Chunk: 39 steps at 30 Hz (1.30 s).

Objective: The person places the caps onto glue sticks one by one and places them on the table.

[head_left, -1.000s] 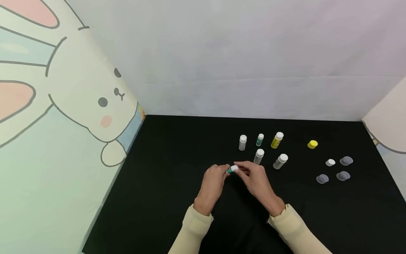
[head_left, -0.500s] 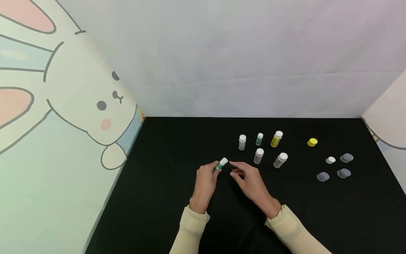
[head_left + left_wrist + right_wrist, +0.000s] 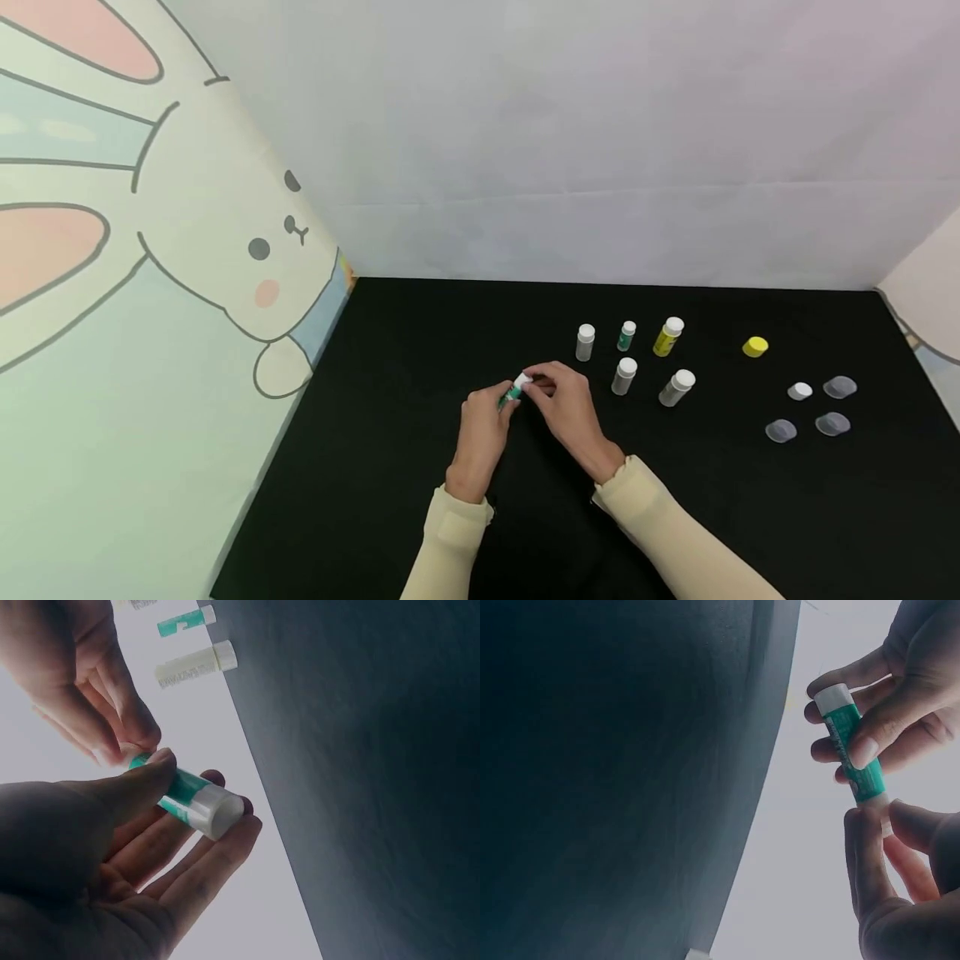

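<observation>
A small glue stick [image 3: 513,393] with a green label and white ends is held at a tilt above the black table. My left hand [image 3: 480,429] grips its labelled body, thumb lying across the label in the right wrist view. Thumb and fingertips of my right hand [image 3: 566,404] pinch the upper white end, partly covering it. In the left wrist view the opposite white end of the glue stick [image 3: 217,810] shows beyond my left thumb.
Behind my hands stand a green glue stick [image 3: 626,336], a yellow one [image 3: 668,337] and several greyish ones, including one [image 3: 624,377] close by. Farther right lie a yellow cap [image 3: 755,347], a white cap [image 3: 800,391] and clear caps [image 3: 833,424].
Half a second ago my right hand was apart from the glue stick; now it pinches the white end again. Both hands have shifted slightly left since one second ago, with the stick tilted more upright.
</observation>
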Each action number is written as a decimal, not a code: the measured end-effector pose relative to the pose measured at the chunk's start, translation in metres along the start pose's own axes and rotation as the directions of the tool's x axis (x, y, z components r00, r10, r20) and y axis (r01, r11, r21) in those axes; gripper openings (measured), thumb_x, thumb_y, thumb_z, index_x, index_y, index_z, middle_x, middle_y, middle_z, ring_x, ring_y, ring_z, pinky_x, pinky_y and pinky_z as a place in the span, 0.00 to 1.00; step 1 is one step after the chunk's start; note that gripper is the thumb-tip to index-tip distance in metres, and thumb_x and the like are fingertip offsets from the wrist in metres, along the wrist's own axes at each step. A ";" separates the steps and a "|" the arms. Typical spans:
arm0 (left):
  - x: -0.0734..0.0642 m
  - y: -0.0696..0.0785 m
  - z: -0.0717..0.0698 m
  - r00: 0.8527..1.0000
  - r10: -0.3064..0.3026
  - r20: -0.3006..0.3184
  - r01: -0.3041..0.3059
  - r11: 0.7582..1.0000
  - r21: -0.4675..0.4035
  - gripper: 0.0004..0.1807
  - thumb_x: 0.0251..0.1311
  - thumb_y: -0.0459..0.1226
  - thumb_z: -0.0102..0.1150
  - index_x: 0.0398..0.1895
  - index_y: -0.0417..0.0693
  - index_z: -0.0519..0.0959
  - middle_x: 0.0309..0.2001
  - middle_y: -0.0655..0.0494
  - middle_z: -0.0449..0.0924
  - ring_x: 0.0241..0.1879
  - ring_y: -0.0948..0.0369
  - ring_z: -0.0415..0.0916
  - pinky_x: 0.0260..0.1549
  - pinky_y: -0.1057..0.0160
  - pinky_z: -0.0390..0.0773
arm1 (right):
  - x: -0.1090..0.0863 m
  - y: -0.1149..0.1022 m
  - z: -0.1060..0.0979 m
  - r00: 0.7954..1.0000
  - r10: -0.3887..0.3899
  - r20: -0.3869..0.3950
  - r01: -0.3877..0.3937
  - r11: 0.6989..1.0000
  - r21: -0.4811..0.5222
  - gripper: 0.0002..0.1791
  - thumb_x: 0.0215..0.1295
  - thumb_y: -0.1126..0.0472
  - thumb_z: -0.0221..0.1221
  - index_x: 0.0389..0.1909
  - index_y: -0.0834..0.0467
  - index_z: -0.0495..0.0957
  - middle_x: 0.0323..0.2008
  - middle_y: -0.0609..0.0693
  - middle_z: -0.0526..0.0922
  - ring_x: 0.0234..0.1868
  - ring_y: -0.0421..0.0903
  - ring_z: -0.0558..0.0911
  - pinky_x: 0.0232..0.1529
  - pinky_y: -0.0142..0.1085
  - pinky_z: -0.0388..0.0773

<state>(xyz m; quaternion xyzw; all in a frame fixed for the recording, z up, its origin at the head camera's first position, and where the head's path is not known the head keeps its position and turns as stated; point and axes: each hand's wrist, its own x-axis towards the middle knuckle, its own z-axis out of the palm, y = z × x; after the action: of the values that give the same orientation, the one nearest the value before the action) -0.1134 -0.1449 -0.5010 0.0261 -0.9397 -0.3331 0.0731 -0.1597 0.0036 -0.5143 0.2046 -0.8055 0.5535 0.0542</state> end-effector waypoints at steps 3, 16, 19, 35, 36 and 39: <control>0.002 -0.005 -0.002 1.000 0.006 -0.010 -0.006 1.000 0.013 0.04 0.71 0.30 0.66 0.36 0.47 0.84 0.31 0.55 0.83 0.30 0.61 0.81 0.31 0.61 0.80 | 0.007 0.001 0.009 1.000 0.020 0.007 -0.020 1.000 0.022 0.09 0.65 0.71 0.71 0.45 0.63 0.88 0.42 0.55 0.87 0.41 0.49 0.90 0.43 0.39 0.88; 0.017 -0.026 -0.014 0.999 -0.026 -0.040 0.032 0.988 0.150 0.12 0.70 0.23 0.60 0.53 0.31 0.83 0.41 0.40 0.79 0.36 0.45 0.83 0.38 0.49 0.87 | 0.044 0.004 0.051 0.997 0.058 0.048 -0.059 0.998 0.024 0.07 0.68 0.71 0.69 0.45 0.63 0.87 0.43 0.57 0.88 0.40 0.49 0.89 0.43 0.42 0.88; 0.026 -0.030 -0.019 0.998 -0.046 -0.031 0.051 0.982 0.180 0.09 0.71 0.24 0.60 0.50 0.32 0.83 0.39 0.41 0.78 0.34 0.45 0.82 0.37 0.49 0.86 | 0.055 0.003 0.060 0.996 0.067 0.065 -0.068 0.998 0.014 0.07 0.70 0.70 0.68 0.47 0.64 0.87 0.44 0.58 0.88 0.41 0.50 0.89 0.45 0.43 0.88; 0.062 -0.055 -0.023 0.988 -0.122 -0.092 0.138 0.971 0.193 0.02 0.72 0.24 0.58 0.39 0.31 0.78 0.34 0.38 0.78 0.31 0.41 0.81 0.31 0.47 0.82 | 0.094 0.007 0.096 0.978 0.134 0.159 -0.126 0.990 -0.060 0.11 0.70 0.71 0.67 0.51 0.66 0.85 0.46 0.61 0.86 0.46 0.53 0.90 0.47 0.44 0.88; 0.063 -0.055 -0.023 0.989 -0.111 -0.102 0.130 0.971 0.202 0.03 0.72 0.23 0.58 0.38 0.32 0.78 0.32 0.39 0.77 0.31 0.41 0.81 0.31 0.47 0.82 | 0.096 0.007 0.097 0.978 0.132 0.164 -0.122 0.990 -0.070 0.11 0.70 0.71 0.67 0.51 0.67 0.85 0.46 0.61 0.86 0.46 0.53 0.90 0.47 0.43 0.88; 0.066 -0.057 -0.025 0.989 -0.073 -0.128 0.101 0.968 0.230 0.04 0.70 0.23 0.60 0.35 0.31 0.79 0.30 0.38 0.77 0.31 0.40 0.81 0.32 0.46 0.82 | 0.101 0.006 0.101 0.976 0.122 0.178 -0.105 0.989 -0.104 0.12 0.70 0.71 0.67 0.52 0.67 0.85 0.46 0.62 0.86 0.46 0.53 0.90 0.47 0.43 0.88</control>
<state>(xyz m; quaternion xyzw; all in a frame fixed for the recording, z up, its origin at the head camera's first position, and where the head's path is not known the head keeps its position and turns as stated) -0.1751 -0.2113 -0.5099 0.0957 -0.9645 -0.2197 0.1105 -0.2398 -0.1140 -0.5267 0.2059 -0.8425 0.4960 -0.0426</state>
